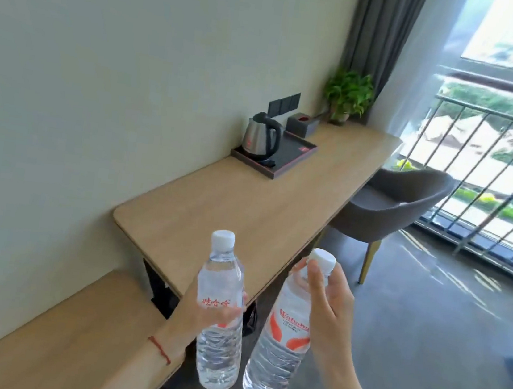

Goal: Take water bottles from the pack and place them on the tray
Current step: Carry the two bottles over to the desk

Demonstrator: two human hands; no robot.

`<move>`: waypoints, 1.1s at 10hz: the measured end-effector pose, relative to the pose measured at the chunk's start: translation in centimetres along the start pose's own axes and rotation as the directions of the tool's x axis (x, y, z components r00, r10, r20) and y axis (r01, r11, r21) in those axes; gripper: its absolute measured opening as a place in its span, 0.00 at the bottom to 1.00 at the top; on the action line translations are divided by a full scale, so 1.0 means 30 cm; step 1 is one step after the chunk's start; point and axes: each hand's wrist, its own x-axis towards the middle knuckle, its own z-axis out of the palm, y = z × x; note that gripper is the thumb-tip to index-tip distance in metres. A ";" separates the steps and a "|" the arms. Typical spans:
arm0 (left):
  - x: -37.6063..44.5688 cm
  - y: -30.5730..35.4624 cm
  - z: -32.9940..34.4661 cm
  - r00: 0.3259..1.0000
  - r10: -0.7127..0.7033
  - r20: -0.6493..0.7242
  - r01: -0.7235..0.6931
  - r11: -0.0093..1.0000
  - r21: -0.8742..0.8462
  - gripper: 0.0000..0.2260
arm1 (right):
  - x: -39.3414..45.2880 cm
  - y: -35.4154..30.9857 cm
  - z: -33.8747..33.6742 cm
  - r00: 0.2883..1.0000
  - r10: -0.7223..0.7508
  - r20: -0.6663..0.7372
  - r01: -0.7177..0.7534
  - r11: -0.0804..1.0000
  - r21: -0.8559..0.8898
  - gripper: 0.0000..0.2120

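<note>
We carry two | left hand (pixel 202 309) wraps the label band of one clear plastic white-capped water bottle (pixel 221 316), upright for setting down | right hand (pixel 327 303) grips the second bottle (pixel 282 343) near its neck | black rectangular tray (pixel 288 158) with steel kettle (pixel 260 138) lies well ahead on the wooden desk (pixel 246 212) | pack unseen

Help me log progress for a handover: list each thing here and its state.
Left bottle: capped, held by left hand.
Right bottle: capped, held by right hand.
Tray: holds no bottles.
Kettle: upright on tray, lid shut.
</note>
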 end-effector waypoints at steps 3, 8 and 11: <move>0.601 -0.009 0.357 0.995 0.091 -0.048 -0.090 0.996 0.015 0.19 | 0.585 0.187 -0.288 0.995 -0.050 -0.083 0.044 0.996 -0.073 0.09; 1.502 0.043 0.845 0.982 0.020 -0.187 0.009 0.988 0.153 0.31 | 1.603 0.518 -0.591 0.982 -0.098 0.164 0.107 0.993 -0.047 0.06; 1.922 0.042 0.903 0.923 0.042 -0.383 0.004 0.993 0.118 0.26 | 2.173 0.695 -0.557 0.911 -0.099 0.401 0.102 0.995 0.013 0.05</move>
